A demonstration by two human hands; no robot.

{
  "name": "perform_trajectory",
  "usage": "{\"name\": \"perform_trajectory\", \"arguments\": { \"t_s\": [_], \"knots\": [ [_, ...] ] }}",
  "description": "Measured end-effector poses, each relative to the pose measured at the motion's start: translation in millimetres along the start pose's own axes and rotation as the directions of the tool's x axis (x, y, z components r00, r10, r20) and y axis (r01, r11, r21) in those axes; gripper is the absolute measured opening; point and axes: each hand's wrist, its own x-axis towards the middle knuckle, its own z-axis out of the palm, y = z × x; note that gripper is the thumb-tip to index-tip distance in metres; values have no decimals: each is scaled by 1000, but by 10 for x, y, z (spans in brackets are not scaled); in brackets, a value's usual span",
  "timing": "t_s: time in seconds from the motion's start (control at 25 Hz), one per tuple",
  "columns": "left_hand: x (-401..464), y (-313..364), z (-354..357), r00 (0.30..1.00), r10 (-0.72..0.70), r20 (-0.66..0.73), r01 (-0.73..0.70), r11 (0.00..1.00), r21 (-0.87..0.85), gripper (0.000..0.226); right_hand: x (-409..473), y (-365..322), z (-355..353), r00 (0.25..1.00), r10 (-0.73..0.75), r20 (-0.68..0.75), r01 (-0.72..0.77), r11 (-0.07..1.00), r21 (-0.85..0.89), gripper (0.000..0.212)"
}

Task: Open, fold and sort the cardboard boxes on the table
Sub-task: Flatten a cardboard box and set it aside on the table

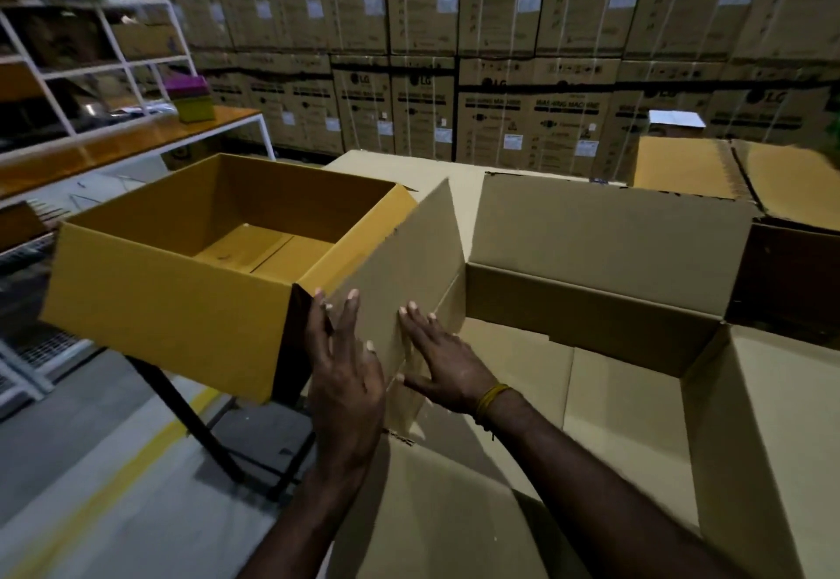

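A white wire rack [91, 56] at far left holds brown shapes too dark to identify, above an orange shelf [136, 137] where a purple-lidded green box [193, 99] sits near the right end. Next, an open yellow cardboard box [191, 269] juts past the left edge of the table, its top open and nothing visible inside but its own bottom flaps; a dark table leg [191, 415] shows beneath it, and how much of the box the table carries cannot be seen. The left hand [345, 378], fingers straight and spread, lies against the box's near right corner and the raised tan flap [409, 278] beside it. The right hand [445, 360], also flat and clamped on nothing, presses that same flap from the other side; a yellow thread band [491, 399] circles its wrist. The flap belongs to a large tan cardboard box [591, 306] lying open across the table, its interior bare, its near side cut off by the lower frame edge. At the far right corner lie flattened yellow flaps [736, 174], partly cut by the frame, with a small white-topped carton [677, 118] behind them. A wall of stacked washing-machine cartons [500, 56] fills the background, their print blurred. The table surface itself is hidden under cardboard.
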Motion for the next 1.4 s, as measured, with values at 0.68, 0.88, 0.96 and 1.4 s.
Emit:
{"name": "perform_trajectory", "arguments": {
  "t_s": [0.68, 0.88, 0.96, 1.4],
  "knots": [
    [-498, -672, -18, 550, -170, 818, -17, 977, 214, 82, -645, -128, 180, 950, 288, 116, -289, 957, -11, 76],
    [-584, -708, -4, 518, -67, 853, -26, 995, 94, 49, -1772, 64, -28, 703, 702, -111, -707, 707, -6, 66],
    [-597, -725, 2, 520, -49, 852, -46, 995, 85, 48, -2273, 160, -98, 525, 813, -253, -836, 548, 26, 67],
    [-586, -702, 100, 541, 48, 840, -45, 999, -28, 47, -3286, -92, -10, 143, 952, -271, -823, 267, 501, 95]
  ]
}}
